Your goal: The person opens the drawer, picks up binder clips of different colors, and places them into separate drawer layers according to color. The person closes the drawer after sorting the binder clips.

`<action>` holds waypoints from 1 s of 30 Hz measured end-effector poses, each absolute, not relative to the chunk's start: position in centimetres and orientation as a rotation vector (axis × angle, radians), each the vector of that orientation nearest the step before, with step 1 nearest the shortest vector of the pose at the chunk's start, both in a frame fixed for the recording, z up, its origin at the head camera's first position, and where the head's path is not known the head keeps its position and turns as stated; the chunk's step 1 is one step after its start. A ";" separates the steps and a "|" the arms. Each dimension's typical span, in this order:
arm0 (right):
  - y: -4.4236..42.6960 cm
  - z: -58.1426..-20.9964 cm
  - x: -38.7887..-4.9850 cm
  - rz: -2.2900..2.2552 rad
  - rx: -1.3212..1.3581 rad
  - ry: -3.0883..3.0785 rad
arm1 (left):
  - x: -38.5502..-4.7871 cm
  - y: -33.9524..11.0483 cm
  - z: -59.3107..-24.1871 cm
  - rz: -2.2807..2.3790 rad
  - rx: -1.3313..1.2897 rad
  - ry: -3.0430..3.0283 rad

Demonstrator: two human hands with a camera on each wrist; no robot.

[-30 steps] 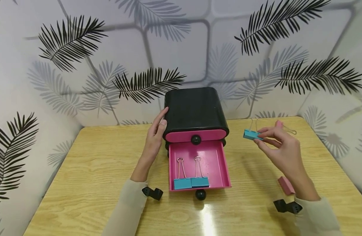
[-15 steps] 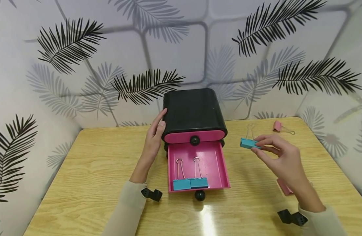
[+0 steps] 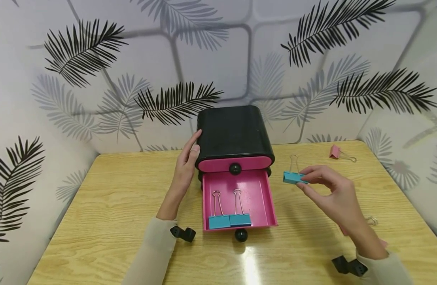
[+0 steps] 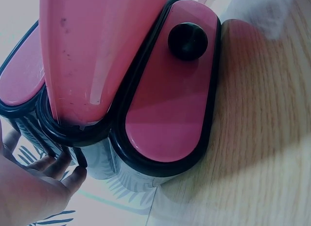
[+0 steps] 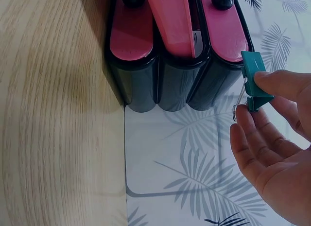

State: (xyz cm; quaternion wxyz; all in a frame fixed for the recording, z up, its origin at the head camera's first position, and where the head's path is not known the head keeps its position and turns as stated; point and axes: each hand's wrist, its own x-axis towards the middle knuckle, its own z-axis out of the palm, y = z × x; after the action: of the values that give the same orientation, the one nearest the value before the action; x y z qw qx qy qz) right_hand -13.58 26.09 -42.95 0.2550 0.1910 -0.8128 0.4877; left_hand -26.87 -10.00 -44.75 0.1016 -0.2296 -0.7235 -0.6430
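Note:
In the head view a black cabinet (image 3: 234, 132) with pink drawers has a lower drawer (image 3: 259, 198) pulled out. Two teal binder clips (image 3: 220, 222) lie side by side at that drawer's front edge. My left hand (image 3: 184, 170) rests with relaxed fingers against the cabinet's left side; in the left wrist view its fingers (image 4: 58, 165) touch the casing. To the right of the cabinet, my right hand (image 3: 333, 194) pinches another teal binder clip (image 3: 292, 177) above the table, wire handle up. The right wrist view shows that clip (image 5: 254, 75) between thumb and fingers.
One pink binder clip (image 3: 334, 152) lies at the table's back right. More pink pieces (image 3: 383, 243) are partly hidden under my right forearm. A patterned wall covering (image 3: 214, 59) stands behind the wooden table (image 3: 115, 206).
My right hand has moved left and a little toward me with the teal clip, nearer the pulled-out drawer. The left hand keeps its place on the cabinet.

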 end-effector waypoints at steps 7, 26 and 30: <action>25.7 -43.0 -13.5 1.265 0.544 -2.248 | -26.8 -9.9 -44.6 -1.897 -0.692 -2.133; 24.3 -43.6 -13.5 1.229 0.720 -2.216 | -26.7 -9.9 -44.8 -1.925 -0.695 -2.122; 24.0 -43.6 -13.5 1.210 0.746 -2.239 | -26.7 -9.9 -44.8 -1.927 -0.693 -2.119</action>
State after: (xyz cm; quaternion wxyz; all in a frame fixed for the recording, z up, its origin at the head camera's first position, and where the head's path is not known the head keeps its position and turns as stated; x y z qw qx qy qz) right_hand -13.46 23.98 -43.61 0.2422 0.2727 -0.8191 0.4428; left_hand -26.71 -9.94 -44.75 0.0971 -0.2339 -0.7158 -0.6508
